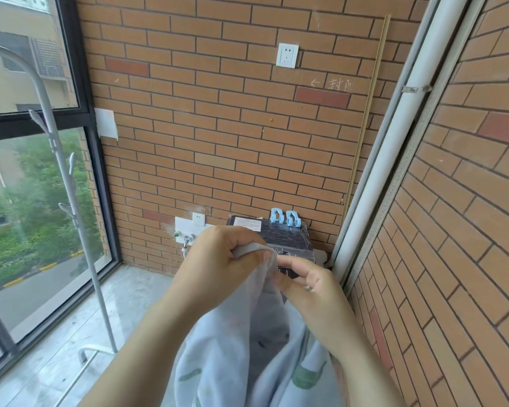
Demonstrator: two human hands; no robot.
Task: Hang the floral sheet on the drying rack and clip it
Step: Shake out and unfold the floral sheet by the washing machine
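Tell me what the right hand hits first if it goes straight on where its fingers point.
The floral sheet: the right hand points its fingers left at the fold hanging from the left hand, and they seem to be at its edge. Beyond it comes the left hand itself, though depth is unclear.

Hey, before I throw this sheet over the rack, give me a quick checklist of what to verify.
1. Left hand grip on sheet: ok, fingers curled round its bunched edge.
2. Right hand grip: ok, pinching the same edge.
3. Sheet spread out: not ok, bunched between the hands.
4. Rack bar free: cannot tell, its top runs out of frame.
5. Clips ready: ok, two blue ones sit on the dark box by the wall.
6. Sheet off the floor: cannot tell, lower end out of view.
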